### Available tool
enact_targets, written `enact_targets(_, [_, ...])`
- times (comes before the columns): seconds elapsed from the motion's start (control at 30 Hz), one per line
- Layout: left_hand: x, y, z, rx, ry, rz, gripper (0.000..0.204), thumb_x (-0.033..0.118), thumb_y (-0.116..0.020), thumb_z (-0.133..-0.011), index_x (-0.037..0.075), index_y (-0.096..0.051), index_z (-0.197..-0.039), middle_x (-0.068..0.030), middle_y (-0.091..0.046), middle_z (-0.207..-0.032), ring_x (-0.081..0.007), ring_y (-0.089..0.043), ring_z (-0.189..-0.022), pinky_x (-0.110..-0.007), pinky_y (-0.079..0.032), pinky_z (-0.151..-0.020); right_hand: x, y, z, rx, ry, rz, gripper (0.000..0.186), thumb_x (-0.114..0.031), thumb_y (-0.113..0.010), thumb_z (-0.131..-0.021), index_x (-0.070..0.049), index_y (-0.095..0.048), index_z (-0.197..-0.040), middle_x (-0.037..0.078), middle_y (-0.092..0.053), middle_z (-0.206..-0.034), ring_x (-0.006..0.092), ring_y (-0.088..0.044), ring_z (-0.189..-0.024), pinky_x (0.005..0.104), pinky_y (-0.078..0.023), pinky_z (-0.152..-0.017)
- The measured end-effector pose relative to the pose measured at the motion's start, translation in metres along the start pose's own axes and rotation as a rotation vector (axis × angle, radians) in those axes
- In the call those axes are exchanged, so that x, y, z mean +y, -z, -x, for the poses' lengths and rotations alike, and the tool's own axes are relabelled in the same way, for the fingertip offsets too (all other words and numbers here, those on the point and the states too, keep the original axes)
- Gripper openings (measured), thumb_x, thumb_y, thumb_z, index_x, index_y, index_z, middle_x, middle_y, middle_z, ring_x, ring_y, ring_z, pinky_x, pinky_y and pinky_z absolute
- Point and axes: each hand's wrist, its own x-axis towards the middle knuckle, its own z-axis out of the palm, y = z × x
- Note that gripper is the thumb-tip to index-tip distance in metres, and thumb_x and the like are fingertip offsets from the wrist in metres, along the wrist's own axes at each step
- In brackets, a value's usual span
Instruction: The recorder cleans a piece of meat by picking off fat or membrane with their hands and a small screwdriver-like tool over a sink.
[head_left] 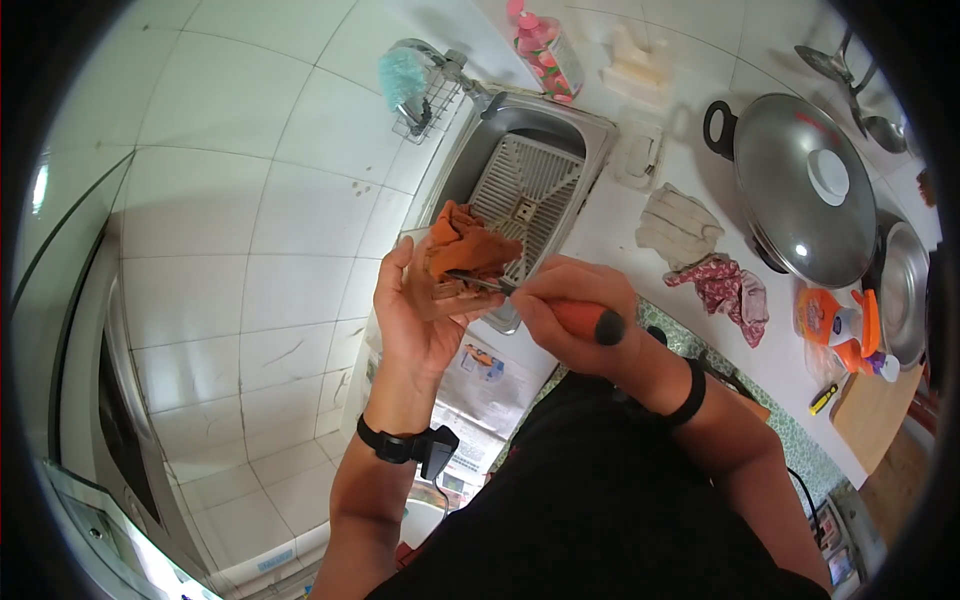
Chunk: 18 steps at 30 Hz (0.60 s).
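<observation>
My left hand [412, 335] is closed round a clear, see-through container [419, 280], tilted over the near end of the sink. Bunched orange-brown cloth [465, 243] sticks up out of it. In my right hand [600, 283] is a screwdriver [582, 320] with a red and black handle, its butt toward me. The thin metal shaft runs left to the container, against the lower side of the cloth. Its tip is hard to make out, so I cannot tell whether it touches the container or only the cloth. Beneath both hands lies the steel sink [602, 150] with a slotted drain rack [540, 165].
Right of the sink, the white counter holds a beige cloth [680, 225], a red patterned cloth [725, 295] and a large lidded wok [795, 200]. A pink pump bottle [548, 55] stands behind. Far right are an orange bottle [820, 315] and a cutting board [875, 420].
</observation>
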Motion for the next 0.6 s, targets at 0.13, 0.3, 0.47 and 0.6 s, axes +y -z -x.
enact_targets(0.13, [0.002,-0.002,-0.001,0.012,0.055,-0.017,0.07,0.049,-0.043,-0.105,0.0,-0.04,-0.155,-0.0303,-0.055,-0.148,-0.0438,-0.065,-0.126,-0.048,-0.061,-0.101,0.003,-0.002,-0.006,-0.004,0.004,-0.021,0.013,0.001,-0.077,-0.082,-0.006,-0.069,-0.091,0.01,-0.068,-0.078,0.0275,-0.069,-0.065,0.034,-0.053,-0.059])
enact_targets(0.3, [-0.013,-0.007,-0.01,0.097,-0.166,-0.182,0.069,0.051,-0.048,-0.103,0.001,-0.043,-0.15,-0.0257,-0.065,-0.13,-0.0352,-0.071,-0.096,-0.048,-0.064,-0.085,-0.007,-0.005,-0.01,-0.045,0.063,0.138,0.013,0.0,-0.077,-0.082,-0.007,-0.069,-0.089,0.009,-0.069,-0.079,0.0295,-0.07,-0.067,0.0348,-0.056,-0.06])
enact_targets(0.47, [-0.012,-0.012,-0.008,0.124,-0.268,-0.211,0.063,0.047,-0.048,-0.104,0.002,-0.047,-0.148,-0.0241,-0.062,-0.133,-0.0329,-0.067,-0.097,-0.046,-0.061,-0.086,-0.002,0.0,-0.006,0.022,-0.059,0.07,0.011,0.002,-0.076,-0.084,-0.004,-0.069,-0.091,0.009,-0.069,-0.079,0.0243,-0.071,-0.068,0.0318,-0.055,-0.062])
enact_targets(0.6, [-0.009,-0.008,-0.012,0.061,-0.183,-0.216,0.069,0.054,-0.049,-0.103,0.003,-0.045,-0.149,-0.0249,-0.064,-0.129,-0.0333,-0.069,-0.093,-0.047,-0.063,-0.085,-0.006,0.003,0.0,0.063,-0.208,-0.028,0.009,0.004,-0.074,-0.088,-0.001,-0.071,-0.095,0.01,-0.07,-0.081,0.0182,-0.07,-0.071,0.0297,-0.054,-0.065])
